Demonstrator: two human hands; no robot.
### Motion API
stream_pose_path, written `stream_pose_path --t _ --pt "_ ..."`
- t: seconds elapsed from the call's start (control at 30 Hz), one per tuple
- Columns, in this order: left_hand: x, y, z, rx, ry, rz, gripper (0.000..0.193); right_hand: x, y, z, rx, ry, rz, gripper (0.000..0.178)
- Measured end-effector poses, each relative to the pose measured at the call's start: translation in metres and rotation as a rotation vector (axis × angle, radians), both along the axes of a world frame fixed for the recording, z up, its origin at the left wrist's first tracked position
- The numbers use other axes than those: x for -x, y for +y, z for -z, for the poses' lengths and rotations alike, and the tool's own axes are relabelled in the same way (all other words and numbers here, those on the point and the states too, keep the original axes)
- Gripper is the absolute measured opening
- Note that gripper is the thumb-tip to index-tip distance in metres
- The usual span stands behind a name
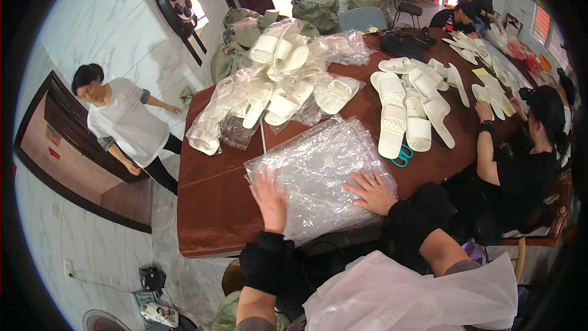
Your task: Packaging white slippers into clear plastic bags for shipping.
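Observation:
A stack of clear plastic bags (315, 178) lies flat at the near edge of the brown-covered table. My left hand (269, 201) is at the stack's left edge, fingers spread. On its right side rests my right hand (372, 193), palm down with the fingers stretched apart. Neither hand holds anything. Beyond the stack is a heap of white slippers in clear bags (282, 79). Loose white slippers (409, 101) lie to the right, some stacked on each other. Scissors with teal handles (402, 155) lie beside them, partly covered by the slippers.
A person in black (530, 153) sits at the table's right side, hands near more slippers (492, 96). Another person in white (125, 116) stands at the left by a doorway. Green sacks (315, 9) and a grey chair (362, 19) stand behind the brown table (211, 208).

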State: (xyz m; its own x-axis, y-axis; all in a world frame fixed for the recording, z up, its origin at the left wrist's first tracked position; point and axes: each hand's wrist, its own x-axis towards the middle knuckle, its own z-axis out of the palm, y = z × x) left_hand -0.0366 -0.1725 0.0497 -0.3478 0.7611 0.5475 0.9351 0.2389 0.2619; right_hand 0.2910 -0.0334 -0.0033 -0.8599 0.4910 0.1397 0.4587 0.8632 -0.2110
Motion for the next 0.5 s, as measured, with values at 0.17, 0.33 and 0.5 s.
stream_pose_path --t 0.17,0.33,0.5 --pt "-0.002 -0.031 0.052 0.38 -0.091 -0.03 0.072 0.014 0.0 0.0 0.089 -0.04 -0.047 0.068" --pt "-0.004 -0.019 0.065 0.354 -0.1 -0.065 0.071 0.011 0.078 -0.019 0.366 -0.178 -0.251 0.058" --pt "-0.003 -0.017 0.061 0.35 -0.106 -0.084 0.069 0.077 0.178 -0.132 0.495 -0.091 -0.172 0.047"
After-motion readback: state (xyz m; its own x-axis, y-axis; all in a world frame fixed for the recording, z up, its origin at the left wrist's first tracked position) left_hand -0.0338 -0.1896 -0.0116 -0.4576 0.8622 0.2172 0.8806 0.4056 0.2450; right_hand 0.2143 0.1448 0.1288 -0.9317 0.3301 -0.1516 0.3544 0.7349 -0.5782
